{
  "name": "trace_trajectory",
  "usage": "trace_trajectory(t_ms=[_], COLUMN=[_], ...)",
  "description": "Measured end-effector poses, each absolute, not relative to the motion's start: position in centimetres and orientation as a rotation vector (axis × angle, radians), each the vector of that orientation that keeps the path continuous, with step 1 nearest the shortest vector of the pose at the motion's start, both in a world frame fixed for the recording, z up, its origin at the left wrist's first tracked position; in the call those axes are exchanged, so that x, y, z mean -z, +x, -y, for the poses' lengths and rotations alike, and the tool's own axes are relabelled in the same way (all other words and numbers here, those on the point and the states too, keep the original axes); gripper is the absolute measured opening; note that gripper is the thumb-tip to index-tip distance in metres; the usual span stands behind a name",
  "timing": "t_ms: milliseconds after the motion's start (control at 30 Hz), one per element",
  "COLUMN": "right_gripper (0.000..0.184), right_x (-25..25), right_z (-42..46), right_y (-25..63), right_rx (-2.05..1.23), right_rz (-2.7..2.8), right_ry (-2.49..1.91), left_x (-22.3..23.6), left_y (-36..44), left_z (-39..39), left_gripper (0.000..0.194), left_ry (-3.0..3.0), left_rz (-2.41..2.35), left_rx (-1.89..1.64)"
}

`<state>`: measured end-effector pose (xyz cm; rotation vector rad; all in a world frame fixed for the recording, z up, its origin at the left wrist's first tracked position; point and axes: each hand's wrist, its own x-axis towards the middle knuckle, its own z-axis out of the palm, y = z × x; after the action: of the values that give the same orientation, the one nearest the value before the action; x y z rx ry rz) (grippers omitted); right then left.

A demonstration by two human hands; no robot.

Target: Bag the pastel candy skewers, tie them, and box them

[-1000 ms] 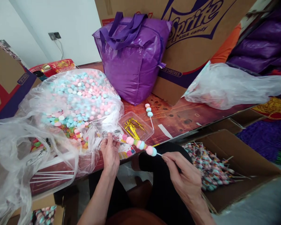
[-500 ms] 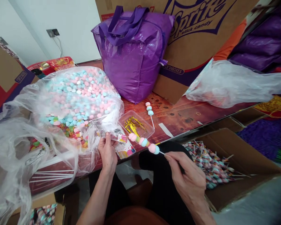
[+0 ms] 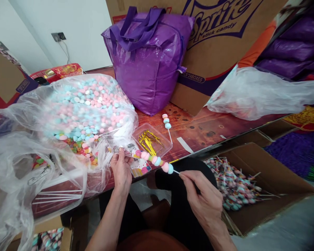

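My right hand (image 3: 202, 195) pinches the white stick of a candy skewer (image 3: 157, 161), threaded with pink, blue and greenish soft candies. The skewer's tip points left, at the mouth of a small clear printed wrapper bag (image 3: 129, 153). That bag is pinched by my left hand (image 3: 121, 170) between thumb and fingers. How far the first candy is inside the bag is hard to make out. Under the bag lies a stack of printed wrappers (image 3: 141, 168). Just behind, a clear plastic tray (image 3: 169, 146) holds gold twist ties (image 3: 149, 141).
A large plastic bag of pink and blue candies (image 3: 94, 97) lies at the left, with white sticks (image 3: 59, 196) nearby. Behind stands a purple bag (image 3: 149, 69). A short candy skewer (image 3: 166, 121) lies past the tray. A cardboard box (image 3: 272, 174) at right holds many wrapped skewers (image 3: 232, 184).
My right hand has moved left with the candy skewer, bringing its tip to the wrapper bag. My left hand has stayed nearly still.
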<state>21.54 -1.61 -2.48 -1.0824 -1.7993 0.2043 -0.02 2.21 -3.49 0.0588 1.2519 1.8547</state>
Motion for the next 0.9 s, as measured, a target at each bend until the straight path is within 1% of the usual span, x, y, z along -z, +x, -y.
trace_trajectory(t_ms=[267, 633, 733, 900], right_gripper=[0.016, 0.023, 0.022, 0.012], right_x=[2.3, 2.6, 2.8, 2.7], right_z=[1.5, 2.4, 2.4, 1.8], right_y=[22.0, 21.3, 21.1, 20.7], right_rx=[-0.215, -0.141, -0.222, -0.464], right_rz=[1.815, 1.828, 1.796, 1.759], right_ry=[-1.087, -1.017, -1.045, -1.089], left_x=[3.4, 3.5, 3.8, 3.9], left_y=[0.2, 0.4, 0.3, 0.6], left_z=[-2.1, -1.9, -1.9, -1.7], left_gripper=[0.047, 0.044, 0.042, 0.031], left_ry=[0.161, 0.162, 0.180, 0.335], left_rz=[-1.279, -1.301, -1.295, -1.188], left_rx=[-1.885, -1.935, -1.924, -1.903])
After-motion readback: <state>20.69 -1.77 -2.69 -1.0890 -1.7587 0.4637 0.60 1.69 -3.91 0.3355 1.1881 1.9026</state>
